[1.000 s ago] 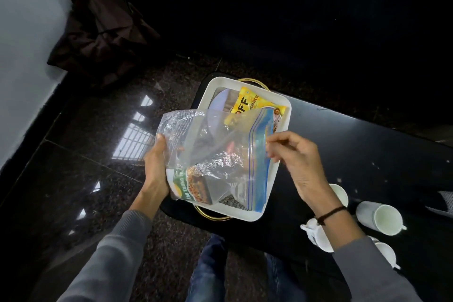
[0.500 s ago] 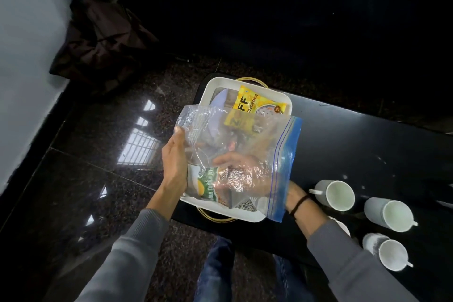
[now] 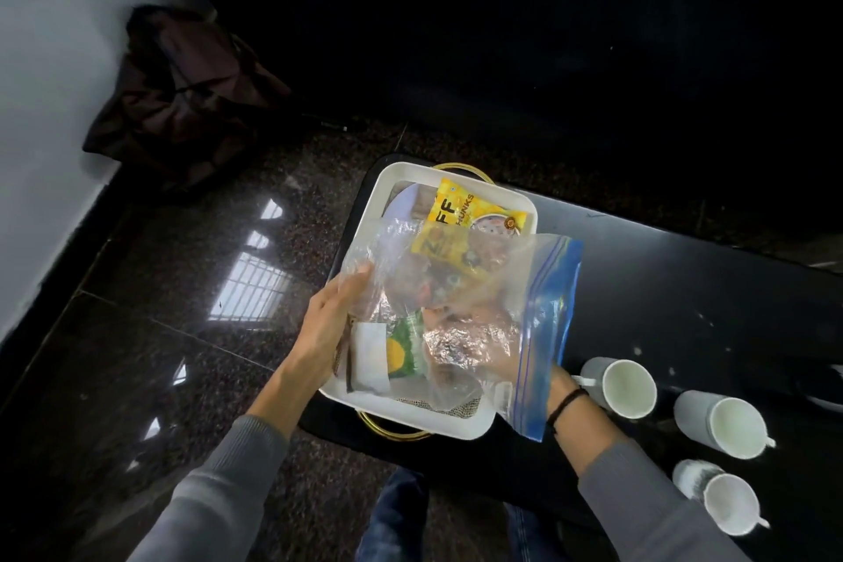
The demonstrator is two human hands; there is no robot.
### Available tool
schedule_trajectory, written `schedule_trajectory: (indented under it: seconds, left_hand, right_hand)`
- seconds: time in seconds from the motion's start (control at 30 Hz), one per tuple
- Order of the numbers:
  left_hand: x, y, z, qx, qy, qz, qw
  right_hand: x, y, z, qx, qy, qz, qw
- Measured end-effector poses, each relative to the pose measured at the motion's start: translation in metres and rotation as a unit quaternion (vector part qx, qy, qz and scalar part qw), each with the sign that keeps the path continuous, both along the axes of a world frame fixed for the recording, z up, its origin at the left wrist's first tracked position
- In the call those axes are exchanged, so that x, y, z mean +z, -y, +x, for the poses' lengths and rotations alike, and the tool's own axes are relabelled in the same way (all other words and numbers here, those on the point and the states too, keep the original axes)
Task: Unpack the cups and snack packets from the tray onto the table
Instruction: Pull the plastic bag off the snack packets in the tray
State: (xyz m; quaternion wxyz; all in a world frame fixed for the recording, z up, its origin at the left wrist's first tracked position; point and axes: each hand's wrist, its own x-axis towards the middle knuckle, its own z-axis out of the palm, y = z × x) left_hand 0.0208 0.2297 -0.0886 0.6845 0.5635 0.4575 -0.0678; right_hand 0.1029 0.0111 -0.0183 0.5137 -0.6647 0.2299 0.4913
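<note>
Over the white tray (image 3: 375,203) I hold a clear zip bag (image 3: 545,310) with a blue seal strip. My left hand (image 3: 326,329) grips the bag's left edge. My right hand (image 3: 474,335) is inside the bag up to the wrist, blurred by crinkled plastic, its fingers next to a green and yellow packet (image 3: 403,351). Whether they hold it is unclear. A yellow snack packet (image 3: 460,210) lies at the tray's far end, and a white packet (image 3: 369,356) sits near my left palm. Three white cups (image 3: 627,388) (image 3: 725,422) (image 3: 725,502) lie on the black table (image 3: 661,287).
The tray with gold handles (image 3: 392,433) sits at the table's left end, close to the edge. Glossy dark floor lies to the left, with a dark cloth bag (image 3: 182,96) against the wall. My knees are below the table's near edge.
My right hand left the bag's blue seal and went inside the bag, reaching toward the left. The bag shifted right and its mouth now hangs over the tray's right side.
</note>
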Motion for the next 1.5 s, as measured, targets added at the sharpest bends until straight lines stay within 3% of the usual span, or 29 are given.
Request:
schedule_trajectory:
  seconds: [0.2,0.33,0.43,0.53,0.7,0.83,0.93,1.0,1.3,1.5]
  left_hand:
    - [0.007,0.003,0.003,0.009,0.017,0.017,1.000]
    - [0.008,0.012,0.007,0.018,0.088,0.032,0.995]
    - [0.006,0.014,0.009,0.054,0.114,0.079,0.989]
    - [0.001,0.010,0.010,0.129,0.065,0.086,0.986]
    - [-0.003,0.009,0.005,0.185,0.014,0.029,0.982]
    - [-0.001,-0.001,0.002,0.050,0.060,-0.159,0.984]
    - [0.003,-0.001,0.002,-0.006,0.005,-0.234,0.972]
    - [0.001,-0.001,0.001,0.012,-0.016,-0.229,0.973]
    - [0.004,-0.013,0.009,0.203,0.116,-0.272,0.933]
    - [0.007,-0.011,0.016,0.287,0.160,-0.237,0.914]
  right_hand:
    - [-0.003,-0.037,0.019,-0.058,-0.033,0.136,0.988]
    - [-0.007,-0.040,0.016,0.093,0.002,0.109,0.990]
    - [-0.019,-0.029,0.016,0.135,0.023,0.077,0.988]
    - [-0.027,-0.003,0.020,0.031,0.005,0.052,0.998]
    - [-0.016,0.007,0.045,-0.047,0.106,0.119,0.986]
    - [-0.015,0.026,0.052,-0.083,0.178,0.118,0.973]
    - [-0.014,0.030,0.054,-0.097,0.188,0.122,0.970]
    - [-0.017,0.031,0.054,-0.115,0.192,0.118,0.967]
    - [-0.022,0.037,0.036,-0.274,0.147,0.138,0.940]
    - [-0.023,0.039,0.006,-0.305,0.208,0.068,0.927]
